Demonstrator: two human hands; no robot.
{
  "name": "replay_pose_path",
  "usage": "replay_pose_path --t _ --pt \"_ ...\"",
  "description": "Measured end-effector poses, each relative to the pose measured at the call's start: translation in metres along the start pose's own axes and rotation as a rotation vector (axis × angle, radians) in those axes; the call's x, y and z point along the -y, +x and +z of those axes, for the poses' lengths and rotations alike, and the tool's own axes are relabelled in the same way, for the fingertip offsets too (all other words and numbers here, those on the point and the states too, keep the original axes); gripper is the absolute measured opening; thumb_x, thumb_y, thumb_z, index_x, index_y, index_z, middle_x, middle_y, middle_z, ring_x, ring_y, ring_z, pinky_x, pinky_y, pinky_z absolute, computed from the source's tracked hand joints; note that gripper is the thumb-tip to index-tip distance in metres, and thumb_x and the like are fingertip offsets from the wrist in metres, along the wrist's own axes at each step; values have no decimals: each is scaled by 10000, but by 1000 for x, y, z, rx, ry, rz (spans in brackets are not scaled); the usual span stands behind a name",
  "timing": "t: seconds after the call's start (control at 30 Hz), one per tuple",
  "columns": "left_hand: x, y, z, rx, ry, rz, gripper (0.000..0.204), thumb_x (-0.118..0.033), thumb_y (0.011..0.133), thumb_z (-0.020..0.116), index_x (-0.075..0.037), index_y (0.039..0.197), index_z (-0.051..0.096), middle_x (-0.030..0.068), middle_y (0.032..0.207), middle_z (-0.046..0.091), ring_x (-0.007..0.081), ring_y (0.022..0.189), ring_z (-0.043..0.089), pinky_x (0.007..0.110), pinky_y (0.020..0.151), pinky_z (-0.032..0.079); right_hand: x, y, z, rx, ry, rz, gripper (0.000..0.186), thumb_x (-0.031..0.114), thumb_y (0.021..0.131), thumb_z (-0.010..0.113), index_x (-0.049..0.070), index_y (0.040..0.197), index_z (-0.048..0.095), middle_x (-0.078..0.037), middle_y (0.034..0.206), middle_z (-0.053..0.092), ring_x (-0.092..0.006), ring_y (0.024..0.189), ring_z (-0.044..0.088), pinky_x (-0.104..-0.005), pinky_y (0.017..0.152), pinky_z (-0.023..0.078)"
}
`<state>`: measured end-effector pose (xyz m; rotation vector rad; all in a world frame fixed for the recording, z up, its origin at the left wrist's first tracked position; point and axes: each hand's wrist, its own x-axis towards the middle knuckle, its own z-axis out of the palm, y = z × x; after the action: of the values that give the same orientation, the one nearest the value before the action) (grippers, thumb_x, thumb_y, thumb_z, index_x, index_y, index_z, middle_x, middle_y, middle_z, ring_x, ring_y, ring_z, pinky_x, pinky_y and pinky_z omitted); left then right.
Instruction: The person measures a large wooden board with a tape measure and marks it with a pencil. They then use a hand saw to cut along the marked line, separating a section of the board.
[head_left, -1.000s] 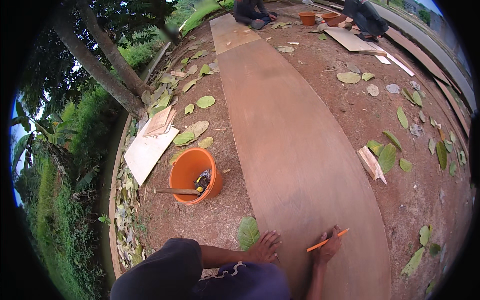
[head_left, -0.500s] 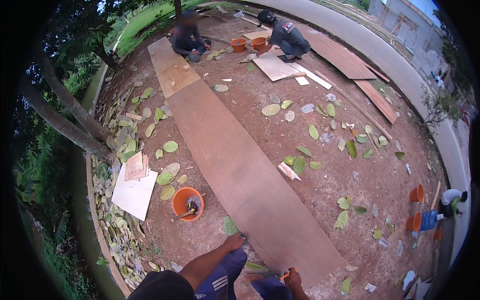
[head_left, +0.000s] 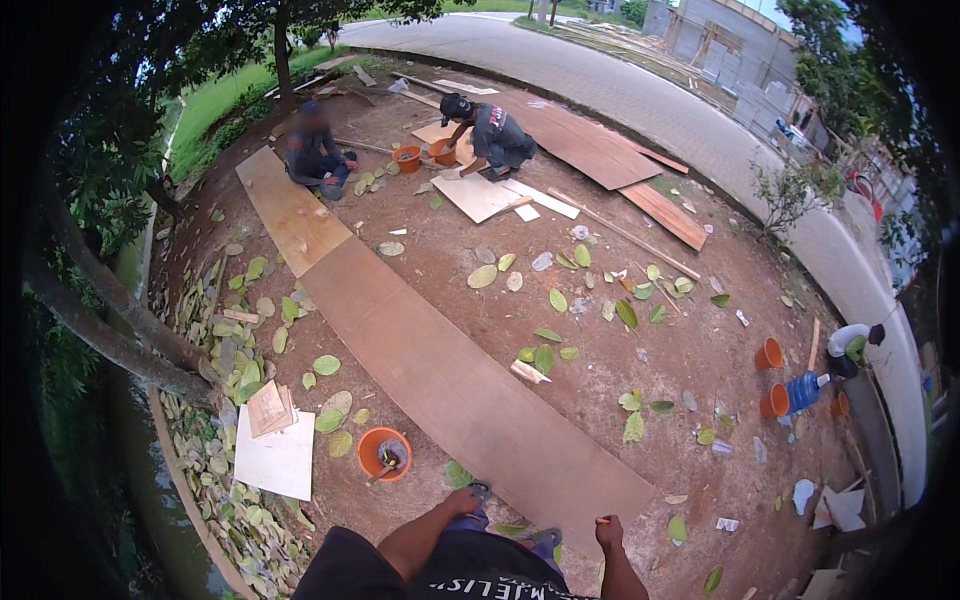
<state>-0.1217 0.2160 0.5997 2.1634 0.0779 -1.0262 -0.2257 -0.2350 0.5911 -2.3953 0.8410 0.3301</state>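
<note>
A long run of brown plywood (head_left: 455, 385) lies flat on the ground, stretching from in front of me to the far left. My right hand (head_left: 608, 532) is closed around a slim orange pencil-like stick (head_left: 602, 520) beside the plywood's near end. Only a short piece of the stick shows, so its exact kind is unclear. By the board's near left edge, my left hand (head_left: 462, 501) rests at my knee, close to my shoe; its fingers are too small and dark to read.
An orange bucket (head_left: 384, 454) with tools stands left of the board, near a white sheet (head_left: 273, 452) with wood offcuts. One person (head_left: 318, 150) sits by the far end; another (head_left: 492, 135) squats among plywood sheets. Orange pots (head_left: 768, 354) and a blue water bottle (head_left: 803, 391) are at right.
My view has tilted up and shifted, showing more road at the top and my shirt below. The right hand is raised from the board's near end, still holding the orange stick.
</note>
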Motion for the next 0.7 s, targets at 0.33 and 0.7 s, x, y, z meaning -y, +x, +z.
replay_pose_path --t 0.33,0.7 --pt "104 56 -106 -455 -167 -16 378 -273 936 648 86 1021 730 208 878 739 293 812 727 435 747 562 212 -90 20 343 177 -200 459 384 987 688 62 1309 628 -243 1223 723 -388 1181 691 -446 1001 539" --pt "172 -9 -41 119 330 -134 561 -464 898 649 72 1014 766 310 1121 735 392 1149 713 464 930 554 -7 -132 69 127 79 422 661 541 889 732 18 1287 660 -295 1297 682 -426 1249 656 -477 1030 542"
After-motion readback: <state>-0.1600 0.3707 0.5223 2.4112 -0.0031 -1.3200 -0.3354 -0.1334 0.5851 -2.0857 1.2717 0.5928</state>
